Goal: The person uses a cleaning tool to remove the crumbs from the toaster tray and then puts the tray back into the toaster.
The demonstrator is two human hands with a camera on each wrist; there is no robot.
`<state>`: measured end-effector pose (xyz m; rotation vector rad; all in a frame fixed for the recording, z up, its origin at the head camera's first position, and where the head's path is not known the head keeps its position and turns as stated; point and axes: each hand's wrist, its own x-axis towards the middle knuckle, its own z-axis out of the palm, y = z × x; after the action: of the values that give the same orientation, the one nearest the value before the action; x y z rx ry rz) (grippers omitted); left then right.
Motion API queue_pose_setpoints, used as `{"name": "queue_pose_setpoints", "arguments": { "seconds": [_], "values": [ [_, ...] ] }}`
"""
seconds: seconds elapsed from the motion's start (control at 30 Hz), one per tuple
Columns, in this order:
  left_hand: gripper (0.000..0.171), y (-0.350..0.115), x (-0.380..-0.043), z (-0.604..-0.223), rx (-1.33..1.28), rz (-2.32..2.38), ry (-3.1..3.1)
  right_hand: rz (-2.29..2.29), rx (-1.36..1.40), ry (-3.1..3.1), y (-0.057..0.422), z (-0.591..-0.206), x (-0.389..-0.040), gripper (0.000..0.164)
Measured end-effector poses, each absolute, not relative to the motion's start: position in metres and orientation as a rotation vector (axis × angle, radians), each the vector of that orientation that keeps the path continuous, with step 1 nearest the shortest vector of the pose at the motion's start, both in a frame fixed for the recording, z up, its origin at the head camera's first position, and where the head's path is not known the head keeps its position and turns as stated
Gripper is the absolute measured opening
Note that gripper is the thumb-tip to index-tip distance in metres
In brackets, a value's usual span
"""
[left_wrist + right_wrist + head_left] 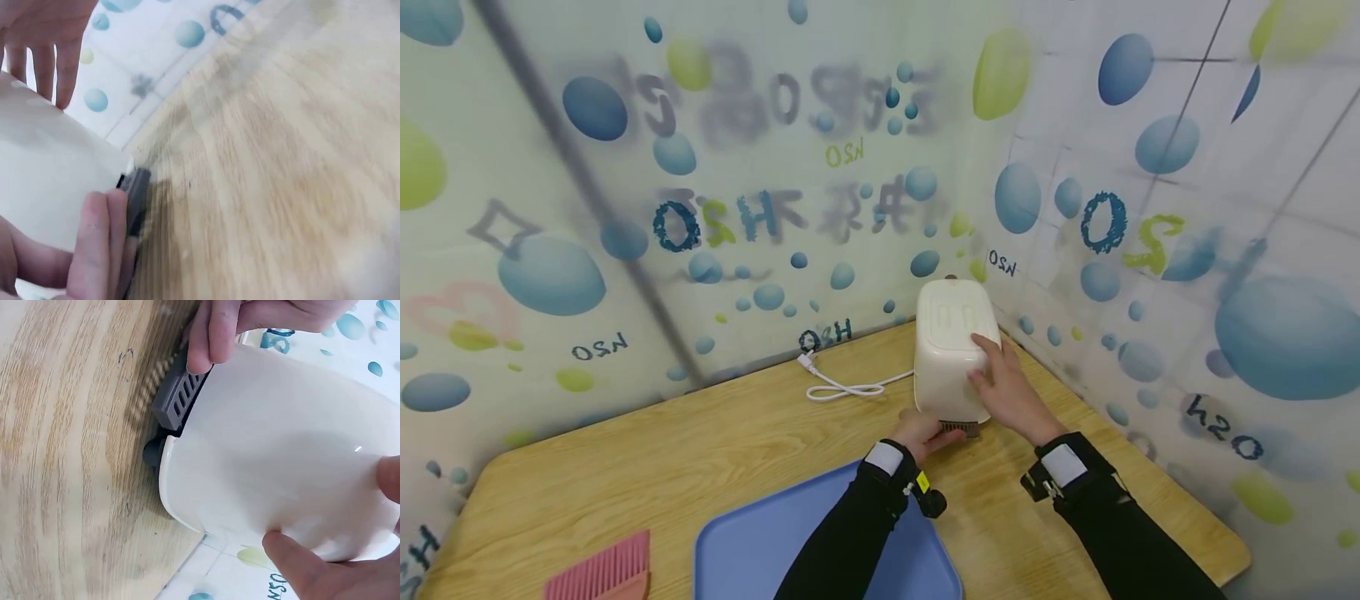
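A cream toaster (953,367) with a raised oblong top stands on the wooden table near the corner. A grey slotted crumb tray (178,400) sticks out low at its near end. My left hand (921,433) holds the tray's outer edge, fingertips right on the slotted part. In the left wrist view, part of the tray is hidden behind those fingers (94,244). My right hand (1011,392) rests on the toaster's right side and upper edge with spread, fairly straight fingers; its thumb (290,556) presses on the glossy end wall.
A white power cord (846,389) lies looped left of the toaster, its plug near the back wall. Under my left forearm is a blue tray (760,533). A pink comb-like brush (602,571) lies at the front left. Patterned curtains (820,250) enclose the table's back and right.
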<state>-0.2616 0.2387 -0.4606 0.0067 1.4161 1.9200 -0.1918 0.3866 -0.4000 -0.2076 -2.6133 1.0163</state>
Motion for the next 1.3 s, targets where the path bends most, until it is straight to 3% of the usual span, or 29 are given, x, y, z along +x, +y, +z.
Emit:
{"name": "queue_pose_setpoints", "arguments": {
  "seconds": [0.07,0.27,0.5,0.73,0.93,1.13,1.3],
  "values": [
    [0.035,0.236,-0.262,-0.461,0.025,1.904,1.443,1.018,-0.196,-2.62,0.388,-0.4,-0.189,0.064],
    [0.02,0.232,-0.266,-0.462,0.053,1.818,1.605,1.053,-0.4,-2.592,0.391,-0.392,-0.172,0.08],
    [0.009,0.229,-0.274,-0.462,0.076,1.707,1.756,1.405,-0.77,-2.55,0.397,-0.414,-0.165,0.034],
    [0.012,0.229,-0.271,-0.463,0.113,1.704,1.797,1.977,-0.871,-2.372,0.388,-0.449,-0.17,0.021],
    [0.02,0.229,-0.268,-0.461,0.21,1.649,1.962,2.045,-0.924,-2.291,0.386,-0.456,-0.176,0.022],
    [0.002,0.23,-0.272,-0.459,0.255,1.556,2.09,2.022,-0.941,-2.32,0.387,-0.456,-0.179,0.034],
    [0.006,0.23,-0.273,-0.457,0.269,1.511,2.093,1.984,-0.957,-2.337,0.388,-0.455,-0.178,0.027]
  ]
}}
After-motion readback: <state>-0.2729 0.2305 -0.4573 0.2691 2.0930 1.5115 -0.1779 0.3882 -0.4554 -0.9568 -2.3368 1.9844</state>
